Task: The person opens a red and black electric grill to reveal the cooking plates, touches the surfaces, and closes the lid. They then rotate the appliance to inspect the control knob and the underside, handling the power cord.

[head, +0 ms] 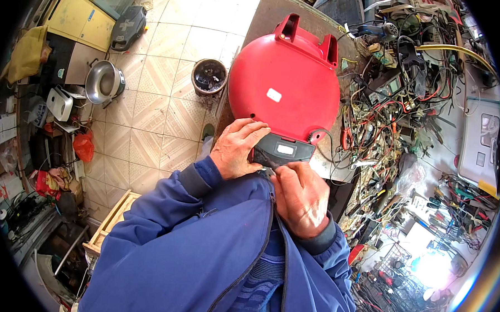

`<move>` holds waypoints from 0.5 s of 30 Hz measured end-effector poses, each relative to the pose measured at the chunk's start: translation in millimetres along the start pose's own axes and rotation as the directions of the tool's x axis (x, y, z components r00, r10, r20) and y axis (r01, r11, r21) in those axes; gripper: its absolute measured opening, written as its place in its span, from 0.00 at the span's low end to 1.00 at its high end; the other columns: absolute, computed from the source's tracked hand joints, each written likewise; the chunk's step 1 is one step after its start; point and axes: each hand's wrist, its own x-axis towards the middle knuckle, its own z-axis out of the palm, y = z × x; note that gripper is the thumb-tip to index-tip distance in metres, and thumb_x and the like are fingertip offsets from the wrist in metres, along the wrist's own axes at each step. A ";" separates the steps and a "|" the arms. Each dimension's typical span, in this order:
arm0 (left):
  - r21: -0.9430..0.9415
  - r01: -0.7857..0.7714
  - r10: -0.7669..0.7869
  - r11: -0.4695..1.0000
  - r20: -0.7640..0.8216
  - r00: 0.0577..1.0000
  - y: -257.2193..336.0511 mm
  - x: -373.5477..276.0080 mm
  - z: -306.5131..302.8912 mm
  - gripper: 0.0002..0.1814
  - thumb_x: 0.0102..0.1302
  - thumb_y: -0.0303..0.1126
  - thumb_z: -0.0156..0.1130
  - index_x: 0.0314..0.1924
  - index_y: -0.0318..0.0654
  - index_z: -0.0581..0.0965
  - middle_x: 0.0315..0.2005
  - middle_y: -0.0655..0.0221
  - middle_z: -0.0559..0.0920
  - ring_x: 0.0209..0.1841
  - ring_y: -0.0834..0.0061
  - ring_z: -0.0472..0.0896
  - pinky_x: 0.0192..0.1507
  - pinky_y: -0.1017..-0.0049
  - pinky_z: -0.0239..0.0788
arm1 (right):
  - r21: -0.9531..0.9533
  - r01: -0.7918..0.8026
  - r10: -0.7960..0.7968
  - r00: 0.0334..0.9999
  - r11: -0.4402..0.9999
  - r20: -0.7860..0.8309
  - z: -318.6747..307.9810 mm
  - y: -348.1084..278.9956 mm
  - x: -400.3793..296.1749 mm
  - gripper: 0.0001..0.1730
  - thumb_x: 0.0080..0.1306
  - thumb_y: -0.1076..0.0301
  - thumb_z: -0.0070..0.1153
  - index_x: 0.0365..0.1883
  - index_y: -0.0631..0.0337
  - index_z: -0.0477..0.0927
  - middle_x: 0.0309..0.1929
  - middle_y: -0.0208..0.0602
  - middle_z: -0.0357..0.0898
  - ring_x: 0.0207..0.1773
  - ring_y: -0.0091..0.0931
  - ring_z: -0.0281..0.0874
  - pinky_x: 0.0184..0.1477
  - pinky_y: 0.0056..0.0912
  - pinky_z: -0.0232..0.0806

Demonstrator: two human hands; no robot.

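Note:
A red rounded appliance housing (284, 86), with two hollow lugs at its far end and a white label, lies on the workbench (266, 20). Its near end carries a black plastic panel (284, 150) with another white label. My left hand (238, 147) rests at the panel's left corner, fingertips on the red shell and thumb by the near edge. My right hand (300, 196) is closed around a thin dark tool (268, 160), whose shaft lies across the panel's near left part; its kind is unclear. A black cable (332, 149) curves out from the housing's right side.
Heaped wires, a multimeter (389, 89) and red-handled pliers (346, 137) crowd the bench's right side. A bucket (209, 77) stands on the tiled floor left of the bench. Farther left are a steel pan (102, 82), a black case (129, 28) and a wooden crate (112, 221).

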 end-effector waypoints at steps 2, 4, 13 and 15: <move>0.000 -0.003 0.003 1.000 -0.004 1.000 0.2 -0.8 -0.3 0.50 0.41 0.37 0.86 0.69 0.41 0.77 0.68 0.62 0.80 0.73 0.52 0.73 0.76 0.56 0.66 | -0.106 -0.099 0.111 0.988 0.989 0.107 -4.7 -2.9 -6.6 0.12 0.62 0.72 0.71 0.42 0.60 0.81 0.34 0.40 0.76 0.32 0.41 0.80 0.34 0.46 0.72; 0.003 0.012 -0.012 1.000 0.006 1.000 0.9 -0.5 0.3 0.50 0.41 0.38 0.86 0.69 0.42 0.77 0.68 0.62 0.80 0.73 0.53 0.73 0.76 0.57 0.65 | -0.162 -0.145 0.169 0.974 0.976 0.150 -8.1 -4.1 -7.8 0.13 0.61 0.74 0.70 0.43 0.61 0.81 0.36 0.42 0.78 0.33 0.42 0.81 0.35 0.46 0.72; 0.008 0.009 -0.009 1.000 0.001 1.000 0.7 -0.7 1.0 0.50 0.41 0.37 0.86 0.69 0.42 0.78 0.68 0.63 0.80 0.73 0.54 0.73 0.76 0.57 0.66 | -0.085 -0.118 0.121 0.992 0.989 0.035 -0.2 -0.8 -6.1 0.14 0.64 0.67 0.74 0.34 0.58 0.77 0.30 0.40 0.73 0.30 0.40 0.79 0.31 0.45 0.71; 0.008 0.006 -0.006 1.000 -0.005 1.000 1.4 -0.5 0.9 0.50 0.41 0.37 0.86 0.69 0.42 0.78 0.68 0.63 0.80 0.73 0.53 0.73 0.75 0.57 0.66 | -0.003 -0.085 0.085 0.994 0.996 -0.063 7.9 3.4 -4.5 0.17 0.64 0.66 0.75 0.29 0.56 0.74 0.27 0.37 0.70 0.26 0.39 0.77 0.28 0.45 0.69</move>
